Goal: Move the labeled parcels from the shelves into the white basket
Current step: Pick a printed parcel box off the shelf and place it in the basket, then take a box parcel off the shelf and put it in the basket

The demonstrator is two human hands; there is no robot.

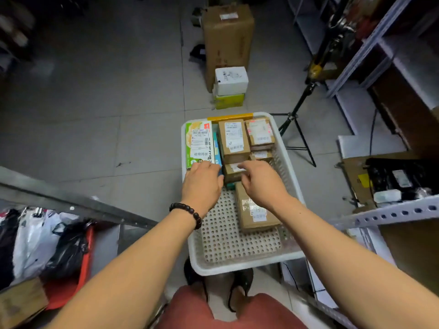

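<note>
The white basket (221, 241) stands on the floor in front of me, with several labeled parcels inside. A green-and-white box (199, 141) lies at its far left, two brown boxes (234, 138) (260, 132) at the far end, and a flat brown parcel (255, 217) near the right wall. My left hand (202, 186), with a bead bracelet on the wrist, rests against a blue-edged parcel (217, 150). My right hand (261, 184) touches a small brown labeled box (234, 173) in the middle; whether the fingers grip it is unclear.
A tall cardboard box (228, 39) with a white box (231, 80) stands on the floor beyond the basket. A black tripod (297, 129) is to the right. Metal shelves (392, 212) flank the right side, a shelf with bagged parcels (47, 245) the left.
</note>
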